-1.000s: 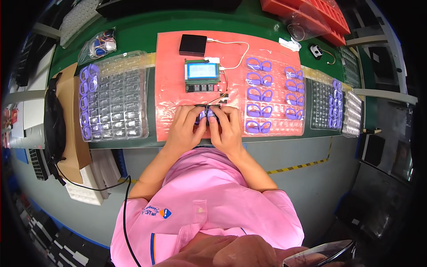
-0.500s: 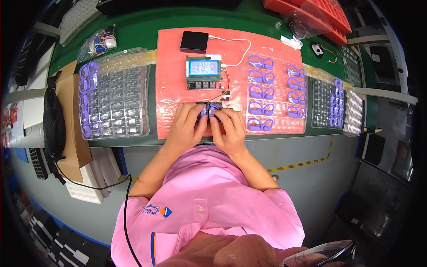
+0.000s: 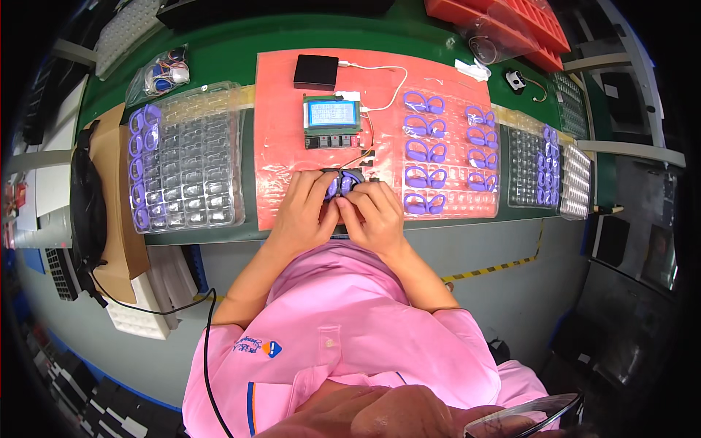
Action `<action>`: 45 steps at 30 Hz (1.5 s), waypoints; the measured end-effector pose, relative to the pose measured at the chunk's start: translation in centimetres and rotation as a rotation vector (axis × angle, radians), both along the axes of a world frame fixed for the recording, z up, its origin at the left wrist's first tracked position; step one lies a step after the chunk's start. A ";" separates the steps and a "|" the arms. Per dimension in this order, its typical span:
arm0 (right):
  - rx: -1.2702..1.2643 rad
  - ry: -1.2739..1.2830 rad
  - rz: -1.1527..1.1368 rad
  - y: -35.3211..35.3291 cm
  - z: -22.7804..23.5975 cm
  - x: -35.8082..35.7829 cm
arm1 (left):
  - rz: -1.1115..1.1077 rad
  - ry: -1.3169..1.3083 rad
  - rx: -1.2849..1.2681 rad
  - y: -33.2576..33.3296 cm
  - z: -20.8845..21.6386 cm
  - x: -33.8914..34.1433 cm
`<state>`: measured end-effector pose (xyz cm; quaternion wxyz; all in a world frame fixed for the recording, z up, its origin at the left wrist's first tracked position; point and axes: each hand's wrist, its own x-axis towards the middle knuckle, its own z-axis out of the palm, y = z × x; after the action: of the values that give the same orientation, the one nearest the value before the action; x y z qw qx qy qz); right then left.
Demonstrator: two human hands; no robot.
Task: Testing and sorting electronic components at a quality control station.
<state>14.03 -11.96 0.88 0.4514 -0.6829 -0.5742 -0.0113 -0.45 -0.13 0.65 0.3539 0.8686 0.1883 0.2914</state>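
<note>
A pair of purple ear-hook earphones [image 3: 340,185] sits in a small black fixture [image 3: 355,174] at the front of the red mat. My left hand [image 3: 305,207] is closed round the left side, its fingertips on the left earphone. From the other side, my right hand [image 3: 375,212] has its curled fingers against the right earphone. Both thumbs are at the fixture's near edge, close together. My fingers cover part of the fixture. Wires run from it to a circuit board with a lit blue display [image 3: 331,112], farther back.
A black box [image 3: 316,71] with a white cable lies behind the display. Clear trays of purple earphones stand at the left [image 3: 193,164], on the mat's right [image 3: 453,201] and farther right [image 3: 524,175]. Red bins [image 3: 522,33] and a bag of parts [image 3: 162,74] lie at the back.
Both thumbs have slid off the earphones toward me, uncovering more of them. The fingers stay at the fixture. The writing on the display has changed.
</note>
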 end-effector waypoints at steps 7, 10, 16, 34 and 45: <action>-0.088 0.024 -0.052 0.9 0.8 -0.3 | -0.025 0.038 0.007 0.0 0.5 -0.2; -0.120 -0.003 -0.067 1.1 0.8 -0.3 | -0.034 0.055 0.002 0.0 0.8 0.0; -0.152 0.020 -0.051 1.3 0.8 -0.3 | -0.056 0.077 -0.013 0.3 0.5 -0.1; -0.294 -0.016 0.079 0.5 4.4 1.0 | -0.068 -0.019 0.046 0.2 0.0 0.0; -0.173 0.116 0.065 4.2 9.3 6.3 | -0.018 -0.081 0.083 -0.2 -1.1 0.2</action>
<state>20.37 -7.80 10.18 0.4233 -0.7000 -0.5677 0.0923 -0.29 -0.33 -0.46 0.3273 0.8717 0.1535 0.3309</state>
